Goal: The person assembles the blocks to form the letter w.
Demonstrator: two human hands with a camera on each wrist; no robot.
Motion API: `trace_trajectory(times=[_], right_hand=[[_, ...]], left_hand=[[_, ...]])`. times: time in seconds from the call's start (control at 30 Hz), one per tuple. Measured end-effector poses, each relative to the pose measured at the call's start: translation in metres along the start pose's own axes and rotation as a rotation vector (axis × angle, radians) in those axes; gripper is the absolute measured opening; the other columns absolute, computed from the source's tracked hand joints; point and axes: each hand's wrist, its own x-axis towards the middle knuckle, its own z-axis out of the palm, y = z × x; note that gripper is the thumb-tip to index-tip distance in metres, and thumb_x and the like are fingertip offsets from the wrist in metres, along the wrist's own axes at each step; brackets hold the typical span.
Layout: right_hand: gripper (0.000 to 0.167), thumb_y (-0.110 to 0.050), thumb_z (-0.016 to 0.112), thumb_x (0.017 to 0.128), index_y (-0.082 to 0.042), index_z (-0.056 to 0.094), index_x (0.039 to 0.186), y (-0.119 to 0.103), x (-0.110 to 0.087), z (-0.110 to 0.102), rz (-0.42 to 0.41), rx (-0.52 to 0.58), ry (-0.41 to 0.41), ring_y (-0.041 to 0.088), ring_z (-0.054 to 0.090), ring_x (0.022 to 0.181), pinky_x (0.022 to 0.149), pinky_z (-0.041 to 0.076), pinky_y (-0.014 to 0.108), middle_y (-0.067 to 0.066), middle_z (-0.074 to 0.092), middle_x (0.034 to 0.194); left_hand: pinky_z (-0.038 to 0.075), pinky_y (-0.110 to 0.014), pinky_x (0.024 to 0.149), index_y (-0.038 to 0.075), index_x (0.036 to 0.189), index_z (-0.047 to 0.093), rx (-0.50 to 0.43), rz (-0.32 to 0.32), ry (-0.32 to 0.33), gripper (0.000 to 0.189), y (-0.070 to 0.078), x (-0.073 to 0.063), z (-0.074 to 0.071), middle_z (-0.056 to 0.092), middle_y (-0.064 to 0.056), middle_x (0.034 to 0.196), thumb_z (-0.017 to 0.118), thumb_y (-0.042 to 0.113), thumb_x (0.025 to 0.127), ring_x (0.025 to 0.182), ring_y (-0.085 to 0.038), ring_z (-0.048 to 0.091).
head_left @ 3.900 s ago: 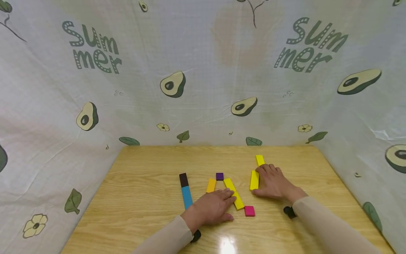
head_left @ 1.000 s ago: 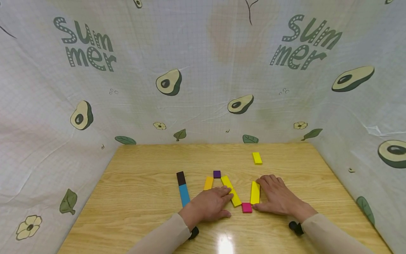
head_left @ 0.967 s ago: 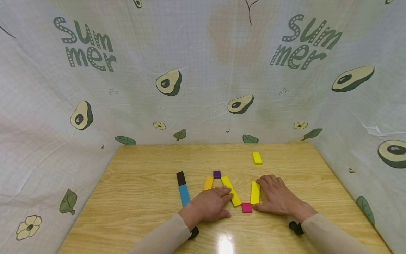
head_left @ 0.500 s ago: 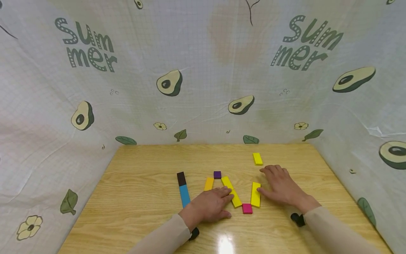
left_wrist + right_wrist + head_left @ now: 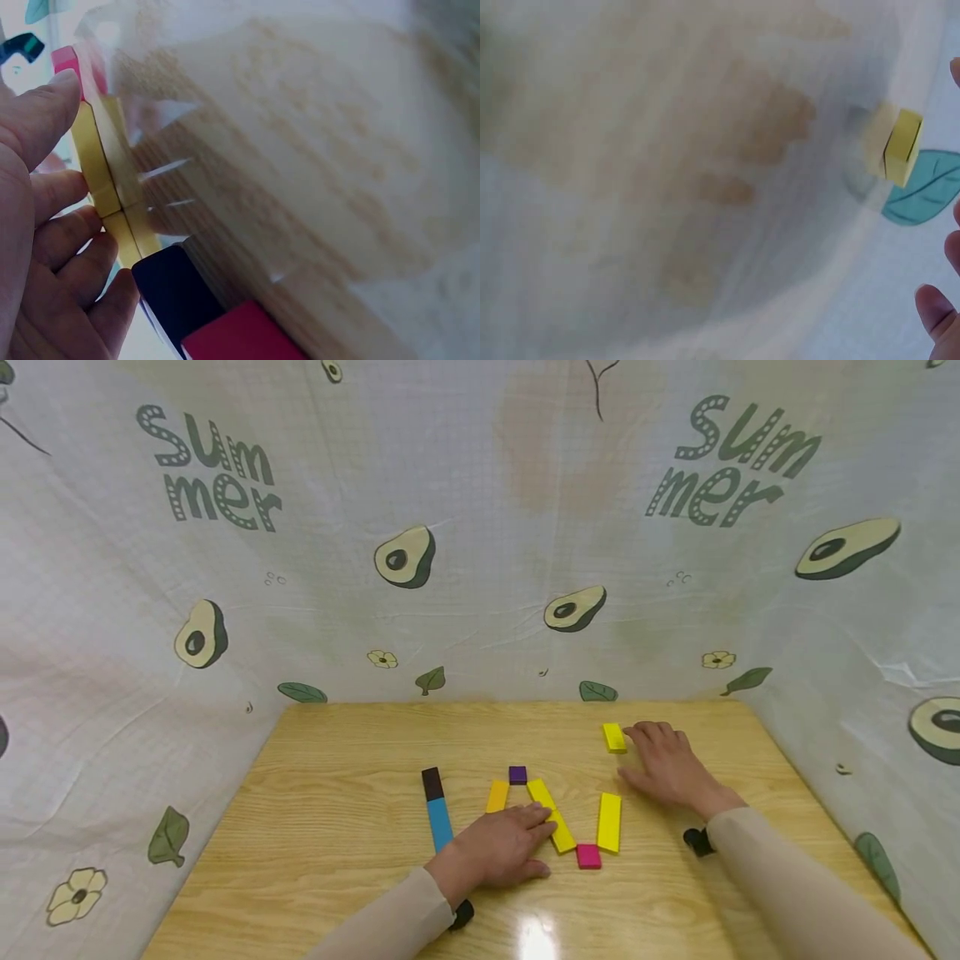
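Observation:
In the head view my left hand [image 5: 498,847] lies palm down, fingertips on the slanted row of yellow blocks [image 5: 561,835]. The left wrist view shows its fingers along the side of these yellow blocks [image 5: 96,161]. A pink block [image 5: 588,857] sits at the row's near end, touching another long yellow block [image 5: 610,822]. My right hand [image 5: 667,767] reaches to the far right, thumb and fingers apart, fingertips right at the edge of a short yellow block [image 5: 614,737]. That block [image 5: 903,146] stands apart from the right hand's fingers [image 5: 934,309] in the right wrist view.
Left of the slanted row are a purple block [image 5: 517,775], an orange block [image 5: 497,796] and a blue block [image 5: 440,825] with a dark brown block [image 5: 432,783] at its end. A patterned cloth [image 5: 480,635] surrounds the wooden table [image 5: 337,810].
The long yellow block was slid nearer, up to the pink block, by my right hand. That hand has since let go and moved away to the short yellow block. My left hand stays put.

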Motion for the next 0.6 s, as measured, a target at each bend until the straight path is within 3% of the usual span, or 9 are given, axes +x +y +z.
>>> trace_trajectory(times=[0.6], right_hand=[[0.064, -0.032, 0.066, 0.100, 0.003, 0.050, 0.151, 0.011, 0.038, 0.013, 0.038, 0.001, -0.107, 0.050, 0.043, 0.135, 0.107, 0.038, 0.070, 0.029, 0.049, 0.149]], left_hand=[[0.034, -0.027, 0.127, 0.021, 0.165, 0.040, 0.012, 0.018, 0.010, 0.068, -0.002, -0.003, 0.000, 0.035, 0.004, 0.171, 0.045, 0.059, 0.109, 0.158, -0.013, 0.034]])
